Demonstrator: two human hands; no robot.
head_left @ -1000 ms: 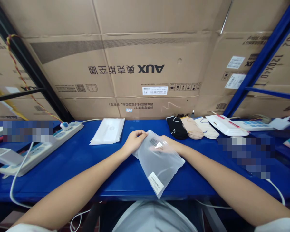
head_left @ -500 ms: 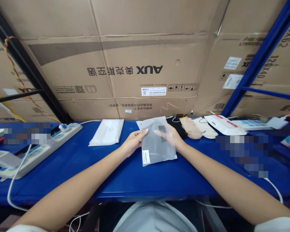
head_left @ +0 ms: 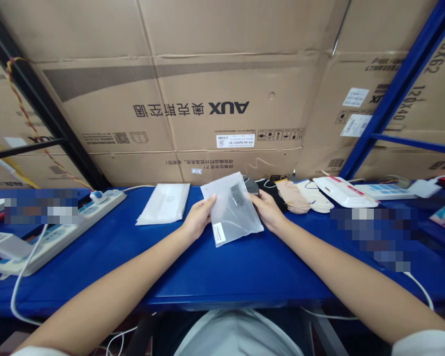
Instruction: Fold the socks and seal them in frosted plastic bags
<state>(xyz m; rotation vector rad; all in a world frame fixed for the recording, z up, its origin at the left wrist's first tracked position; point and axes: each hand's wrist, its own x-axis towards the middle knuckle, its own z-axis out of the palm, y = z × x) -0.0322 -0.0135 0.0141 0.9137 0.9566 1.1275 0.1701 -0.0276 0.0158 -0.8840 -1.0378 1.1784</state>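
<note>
Both my hands hold a frosted plastic zip bag upright above the blue bench top. My left hand pinches its left edge, and my right hand grips its lower right edge. A white label sits at the bag's lower corner, and dark print shows near the top. Just past my right hand lie a black sock, a beige sock and a white sock. A flat white packet lies left of my left hand.
The blue bench runs across the view, with a white power strip and cables at left. A white plastic package lies at right. Large cardboard boxes stand behind the bench between blue shelf uprights.
The bag has turned from a slanted position to a more upright one and now sits higher and further left. Both hands have shifted their hold toward its edges.
</note>
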